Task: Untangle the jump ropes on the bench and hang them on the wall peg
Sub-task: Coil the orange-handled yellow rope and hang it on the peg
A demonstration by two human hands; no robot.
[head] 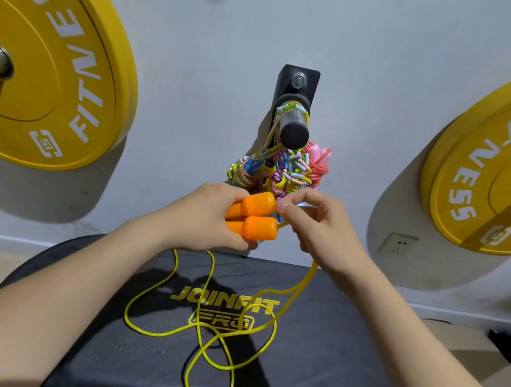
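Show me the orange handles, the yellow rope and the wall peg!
orange handles (259, 218): head view, on the lower handle's fat end.
yellow rope (306, 281): head view, on the stretch hanging at the right.
wall peg (293, 135): head view, on its round black end cap.

rear ends of orange handles (253, 215) buried in my left hand (209, 216). yellow cord (216, 334) vanishes inside my right hand (318, 227). bottom of rope bundle (278, 170) behind both hands, ropes too tangled to count. left plate (53, 69), right plate (493, 179) cut by side edges. bench (322, 364) runs off bottom edge.
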